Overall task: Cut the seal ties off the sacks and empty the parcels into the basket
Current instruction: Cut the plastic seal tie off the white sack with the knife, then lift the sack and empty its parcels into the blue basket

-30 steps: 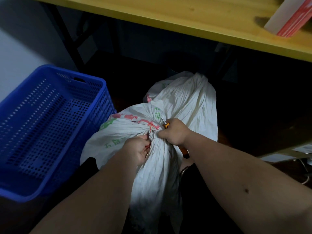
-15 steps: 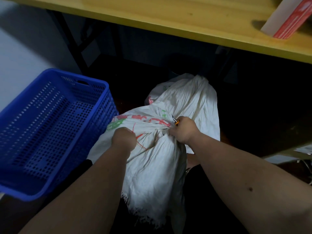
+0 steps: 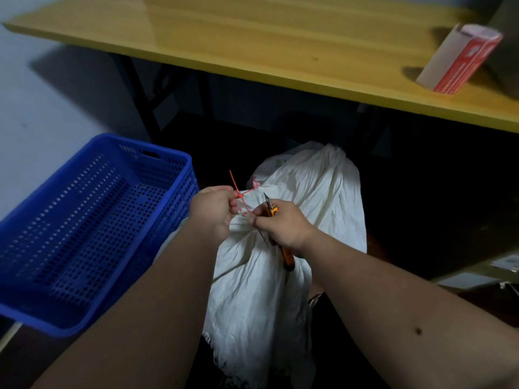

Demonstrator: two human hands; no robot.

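Note:
A white woven sack (image 3: 269, 276) lies in front of me, its gathered neck just under my hands. Behind it a second white sack (image 3: 323, 181) reaches under the table. My left hand (image 3: 214, 210) pinches a thin red seal tie (image 3: 238, 192) and holds it up off the sack neck. My right hand (image 3: 280, 224) grips an orange-handled cutter (image 3: 276, 237) with its dark blade tip pointing up, and its fingertips touch the tie's lower end. The blue perforated basket (image 3: 84, 234) stands to the left, with nothing visible inside.
A yellow wooden table (image 3: 280, 46) spans the top, with dark space and black legs beneath. A white and red box (image 3: 460, 60) stands on its right end. A pale wall lies left, behind the basket. Papers on a surface show at the right edge.
The left hand has lifted off the sack neck with the red tie pinched in it. The right hand with the cutter rose slightly. The camera tilted up, showing more table.

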